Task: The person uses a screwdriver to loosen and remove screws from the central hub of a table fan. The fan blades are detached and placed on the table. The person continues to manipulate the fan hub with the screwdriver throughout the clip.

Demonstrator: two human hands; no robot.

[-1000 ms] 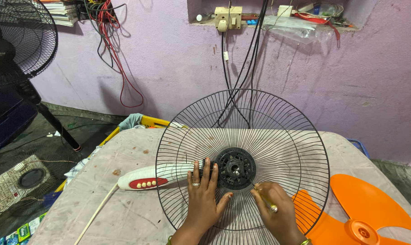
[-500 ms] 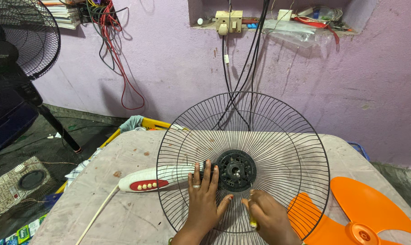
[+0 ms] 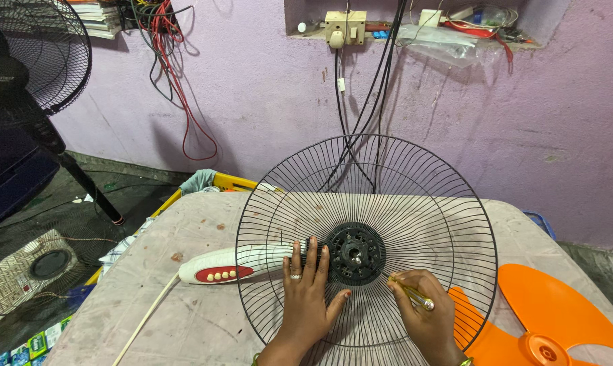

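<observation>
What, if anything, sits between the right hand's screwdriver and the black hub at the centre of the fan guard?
Nothing visible does. The right hand holds the screwdriver just right of the black hub of the fan guard, with only open wire spokes between them. The left hand rests on the hub's other side.

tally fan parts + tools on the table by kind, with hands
Black wire fan guard: 1
White fan body with red button panel: 1
Orange fan blade: 1
Screwdriver, in the right hand: 1
Hands: 2, the left hand flat on the guard
Total: 6
</observation>
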